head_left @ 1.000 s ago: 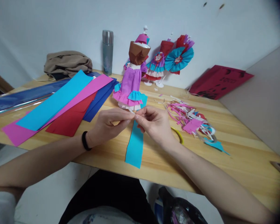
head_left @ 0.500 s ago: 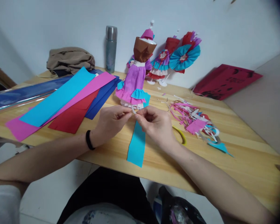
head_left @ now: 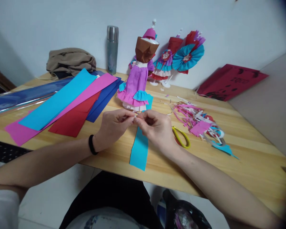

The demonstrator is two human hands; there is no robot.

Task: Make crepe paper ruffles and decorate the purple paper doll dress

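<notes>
My left hand (head_left: 113,127) and my right hand (head_left: 157,128) meet over the table, each pinching a small white strip (head_left: 135,112) between thumb and fingertips. Most of the strip is hidden by the fingers. Beneath them a turquoise paper strip (head_left: 139,149) lies lengthwise, its middle partly covered by my right hand. Just beyond my fingertips stands a doll-like figure in a purple paper dress (head_left: 138,78) with pink, turquoise and white ruffles and a brown top. Scissors with yellow handles (head_left: 187,139) lie beside my right hand, their blades out of sight.
Turquoise (head_left: 62,98), pink (head_left: 17,135), red (head_left: 72,122) and blue paper sheets (head_left: 103,100) overlap at left. Behind stand a thermos (head_left: 112,52), brown cloth (head_left: 71,62) and more paper-dressed figures (head_left: 175,47). Paper scraps (head_left: 200,122) and a dark red bag (head_left: 231,83) are at right.
My fingertips have come closer together, and less of the white strip shows between them. My right hand has shifted slightly left, uncovering more of the yellow scissor handles.
</notes>
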